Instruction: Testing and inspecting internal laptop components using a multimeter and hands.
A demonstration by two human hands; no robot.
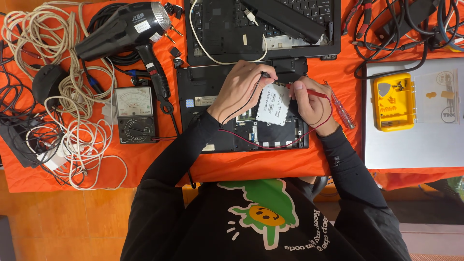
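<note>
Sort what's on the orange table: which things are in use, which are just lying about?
In use: left hand with black probe; right hand with red probe; white drive; opened laptop base; analog multimeter.

Lying about: hair dryer; cable tangle; yellow bit case; silver laptop.

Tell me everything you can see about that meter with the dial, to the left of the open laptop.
The meter is a dark, upright rectangular box lying flat, face up, on the orange cloth. Its upper half holds a pale needle-type scale window; below sits a round black selector knob ringed by fine markings. The case looks like plastic. The black hair dryer handle ends just beside its upper right corner. A red lead and a black one run from its right side toward the hands. Neither hand touches it.
</note>
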